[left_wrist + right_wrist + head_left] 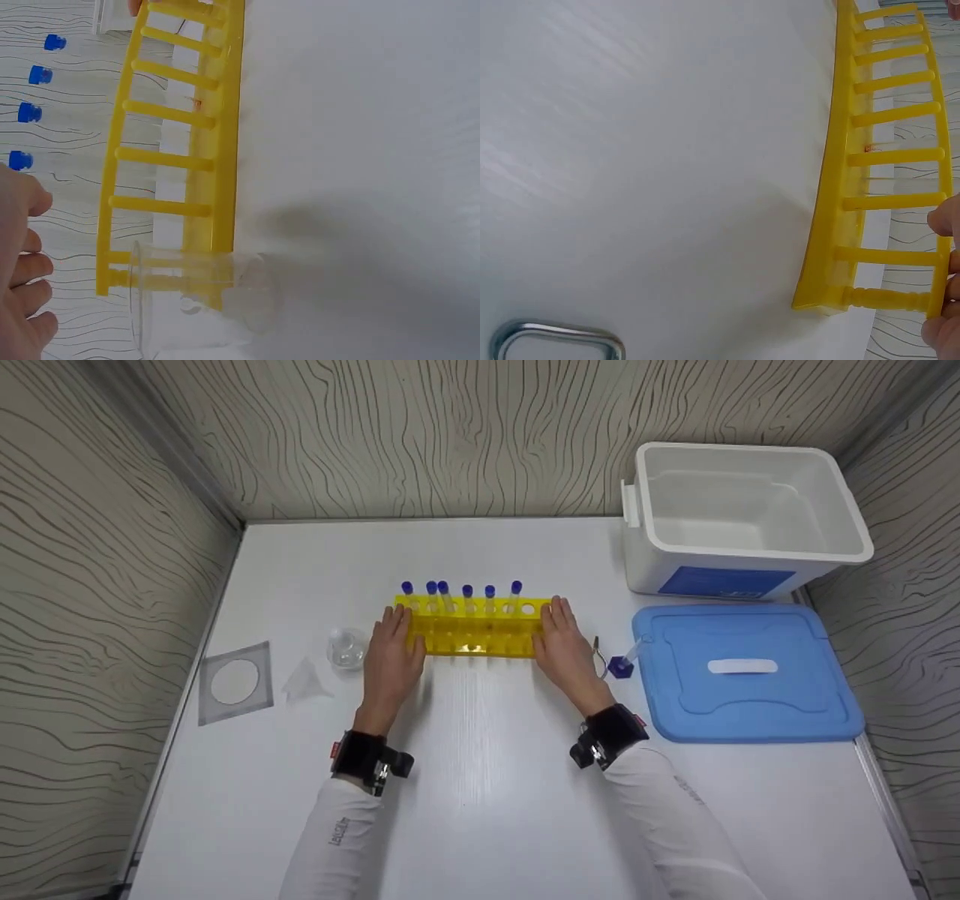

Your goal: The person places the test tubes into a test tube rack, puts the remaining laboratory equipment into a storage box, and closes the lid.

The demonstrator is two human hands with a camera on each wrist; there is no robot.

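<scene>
The yellow plastic test-tube rack (474, 627), carrying blue-capped tubes (467, 598), stands mid-bench (480, 780). Left hand (391, 654) and right hand (564, 646) flank its ends, fingers straight against them. Pressing evenly from both ends should keep it level.

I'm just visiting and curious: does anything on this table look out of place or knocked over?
Yes: one capped tube lies on its side beside the blue lid, outside the yellow rack, where six others stand upright. The white bin sits open.
</scene>
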